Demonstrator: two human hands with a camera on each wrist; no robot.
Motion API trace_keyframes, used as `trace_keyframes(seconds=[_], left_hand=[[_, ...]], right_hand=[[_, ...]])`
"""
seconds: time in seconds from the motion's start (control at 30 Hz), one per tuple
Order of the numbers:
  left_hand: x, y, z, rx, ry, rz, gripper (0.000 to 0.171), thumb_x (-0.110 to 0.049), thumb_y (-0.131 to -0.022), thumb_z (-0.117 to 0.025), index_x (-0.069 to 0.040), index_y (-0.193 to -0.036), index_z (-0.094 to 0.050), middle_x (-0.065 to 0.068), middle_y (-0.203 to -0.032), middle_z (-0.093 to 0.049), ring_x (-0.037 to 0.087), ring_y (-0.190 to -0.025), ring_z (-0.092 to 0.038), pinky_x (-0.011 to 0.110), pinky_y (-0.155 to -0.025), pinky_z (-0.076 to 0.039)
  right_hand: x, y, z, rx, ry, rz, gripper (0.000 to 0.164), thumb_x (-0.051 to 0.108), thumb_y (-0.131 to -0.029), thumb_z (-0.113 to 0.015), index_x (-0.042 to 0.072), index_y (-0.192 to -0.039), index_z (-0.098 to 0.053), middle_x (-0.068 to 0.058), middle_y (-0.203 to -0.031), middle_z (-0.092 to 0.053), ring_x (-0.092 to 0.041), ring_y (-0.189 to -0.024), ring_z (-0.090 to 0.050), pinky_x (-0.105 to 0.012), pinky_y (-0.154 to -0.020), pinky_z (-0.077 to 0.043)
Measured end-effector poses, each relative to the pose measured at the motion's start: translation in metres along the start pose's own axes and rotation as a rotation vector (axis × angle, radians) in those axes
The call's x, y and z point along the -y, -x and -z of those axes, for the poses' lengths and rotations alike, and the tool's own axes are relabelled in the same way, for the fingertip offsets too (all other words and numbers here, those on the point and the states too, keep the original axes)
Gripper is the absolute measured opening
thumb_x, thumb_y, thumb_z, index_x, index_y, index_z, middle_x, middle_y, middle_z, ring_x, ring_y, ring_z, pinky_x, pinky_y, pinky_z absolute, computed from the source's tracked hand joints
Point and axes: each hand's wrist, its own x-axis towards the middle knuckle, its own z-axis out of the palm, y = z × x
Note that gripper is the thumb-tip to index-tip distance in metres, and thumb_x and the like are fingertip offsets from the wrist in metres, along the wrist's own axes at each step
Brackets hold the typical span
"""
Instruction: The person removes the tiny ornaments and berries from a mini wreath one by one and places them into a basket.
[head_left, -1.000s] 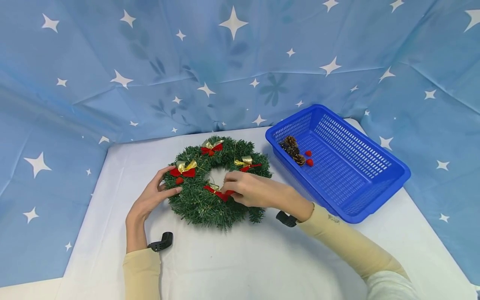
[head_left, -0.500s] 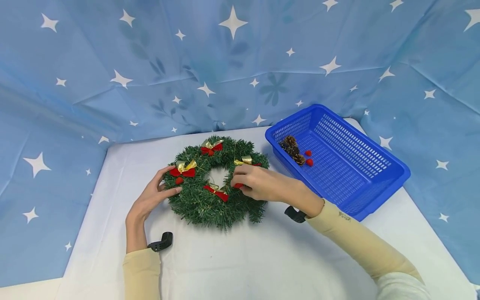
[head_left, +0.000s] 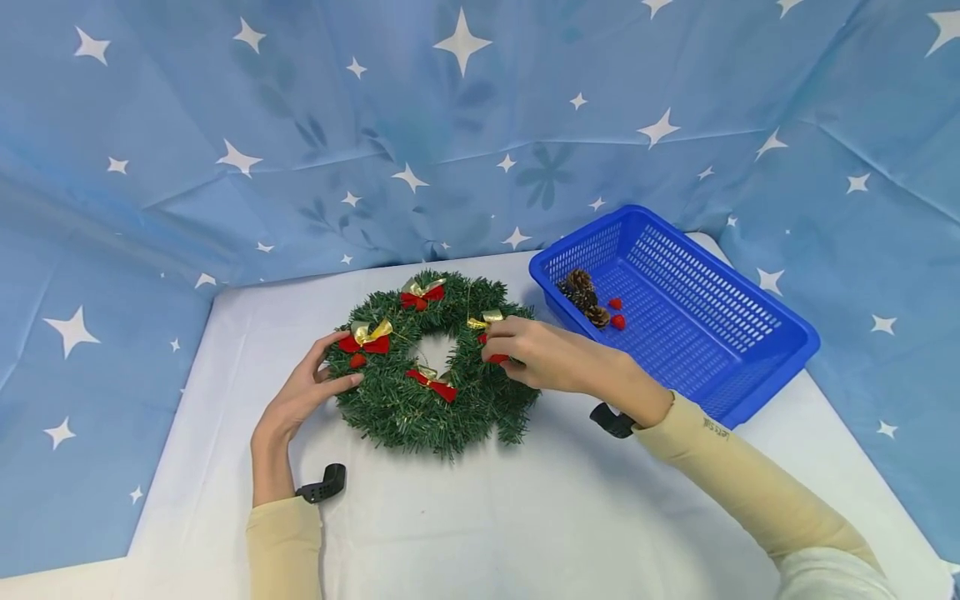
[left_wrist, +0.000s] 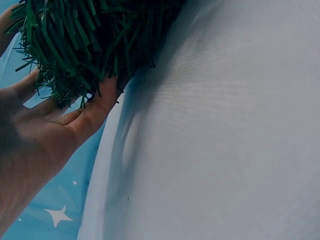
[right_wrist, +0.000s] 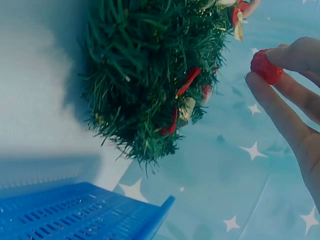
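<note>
A green tinsel wreath [head_left: 427, 421] lies on the white table, bearing several red bows with gold ribbon, such as the lower bow [head_left: 432, 385]. My left hand [head_left: 300, 396] holds its left edge; the left wrist view shows fingers under the tinsel [left_wrist: 75, 45]. A red berry [head_left: 357, 361] sits on the wreath by the left bow [head_left: 366, 340]. Over the wreath's right side, my right hand [head_left: 551, 354] pinches a red raspberry [right_wrist: 266, 67] between thumb and fingers. In the right wrist view the raspberry is held apart from the greenery. The hand partly covers the right-hand bow.
A blue perforated basket [head_left: 780, 329] stands right of the wreath, near my right forearm. Inside it are pine cones [head_left: 580, 287] and two red berries [head_left: 617, 322]. A blue star-patterned cloth [head_left: 465, 125] hangs behind the table.
My right hand has moved right and slightly away from me, from the lower bow to the right-hand bow, with the raspberry in its fingers. The left hand stays on the wreath.
</note>
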Motion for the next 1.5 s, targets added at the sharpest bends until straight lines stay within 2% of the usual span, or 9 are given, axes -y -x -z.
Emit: trace_keyframes(seconds=[0.4, 0.67, 0.8, 0.93, 1.27, 1.5], left_hand=[[-0.001, 0.000, 0.000, 0.004, 0.011, -0.005, 0.089, -0.033, -0.093, -0.078, -0.036, -0.164, -0.024, -0.001, -0.174, 0.006, 0.060, -0.152, -0.007, 0.080, -0.113, -0.016], [-0.001, -0.001, 0.001, 0.004, 0.010, -0.007, 0.089, -0.033, -0.093, -0.078, -0.037, -0.164, -0.023, 0.000, -0.174, 0.006, 0.058, -0.153, -0.006, 0.080, -0.114, -0.016], [-0.002, 0.000, 0.001, 0.004, 0.006, -0.010, 0.089, -0.034, -0.093, -0.078, -0.037, -0.164, -0.024, 0.000, -0.174, 0.006, 0.059, -0.153, -0.006, 0.080, -0.113, -0.016], [0.000, 0.000, 0.001, 0.004, 0.008, -0.010, 0.088, -0.035, -0.093, -0.078, -0.037, -0.163, -0.025, 0.000, -0.174, 0.007, 0.059, -0.153, -0.005, 0.080, -0.114, -0.016], [0.001, 0.000, 0.002, -0.001, 0.005, -0.003, 0.088, -0.037, -0.093, -0.079, -0.038, -0.163, -0.025, 0.001, -0.174, 0.006, 0.057, -0.154, -0.007, 0.080, -0.114, -0.016], [0.001, 0.001, 0.001, 0.001, 0.010, -0.004, 0.087, -0.036, -0.093, -0.078, -0.038, -0.163, -0.025, 0.003, -0.174, 0.007, 0.058, -0.153, -0.006, 0.080, -0.114, -0.015]], right_hand=[[-0.009, 0.013, 0.017, 0.002, -0.014, -0.084, 0.024, -0.005, -0.087, -0.076, 0.008, -0.108, -0.074, -0.005, -0.103, -0.065, -0.015, -0.087, -0.058, -0.026, -0.072, -0.053], [-0.020, 0.024, 0.030, -0.058, -0.025, -0.122, 0.023, -0.005, -0.086, -0.077, 0.006, -0.105, -0.075, -0.007, -0.104, -0.066, -0.017, -0.087, -0.064, -0.029, -0.073, -0.057], [-0.027, 0.029, 0.030, -0.092, -0.042, -0.143, 0.022, -0.008, -0.084, -0.076, 0.004, -0.103, -0.075, -0.010, -0.106, -0.069, -0.021, -0.088, -0.068, -0.031, -0.071, -0.059], [-0.035, 0.034, 0.030, -0.111, -0.057, -0.152, 0.022, -0.010, -0.084, -0.075, 0.003, -0.102, -0.075, -0.010, -0.103, -0.069, -0.023, -0.088, -0.067, -0.035, -0.070, -0.059], [-0.056, 0.049, 0.044, -0.123, -0.065, -0.251, 0.028, -0.013, -0.082, -0.074, 0.004, -0.103, -0.076, -0.010, -0.101, -0.069, -0.024, -0.083, -0.068, -0.037, -0.068, -0.059], [-0.073, 0.060, 0.052, -0.091, -0.044, -0.351, 0.024, -0.006, -0.086, -0.076, 0.006, -0.106, -0.077, -0.009, -0.104, -0.070, -0.022, -0.080, -0.069, -0.033, -0.065, -0.057]])
